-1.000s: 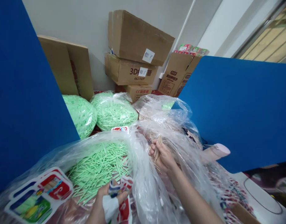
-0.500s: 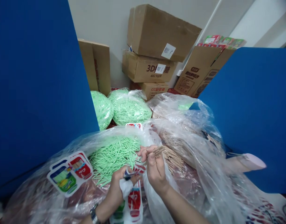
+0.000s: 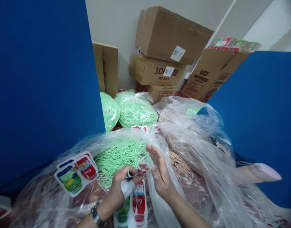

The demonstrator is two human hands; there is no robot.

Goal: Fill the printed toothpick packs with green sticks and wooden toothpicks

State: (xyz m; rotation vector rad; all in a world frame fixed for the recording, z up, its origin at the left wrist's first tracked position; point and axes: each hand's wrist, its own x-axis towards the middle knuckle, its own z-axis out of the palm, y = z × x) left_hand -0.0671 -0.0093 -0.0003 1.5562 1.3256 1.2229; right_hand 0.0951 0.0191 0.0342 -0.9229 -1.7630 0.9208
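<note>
My left hand (image 3: 121,186) is closed on the top of a red, white and green printed pouch (image 3: 136,205), held upright in front of a clear bag of green sticks (image 3: 117,155). My right hand (image 3: 159,177) is just right of the pouch's mouth, its fingers stretched out and close together, with nothing showing in them. It rests against the clear plastic of a second bag (image 3: 197,148) holding pale wooden sticks (image 3: 178,163).
Blue partition panels (image 3: 41,88) stand on the left and right (image 3: 261,110). Two more bags of green sticks (image 3: 136,110) lie behind. Cardboard boxes (image 3: 169,34) are stacked against the wall. Printed pouches (image 3: 75,172) lie on the plastic at the left. A pink object (image 3: 264,171) sticks out at right.
My right hand came out of the wooden-stick bag with a small bundle, moved left to the pouch, and now its fingers are stretched out with no sticks visible. The camera shifted left.
</note>
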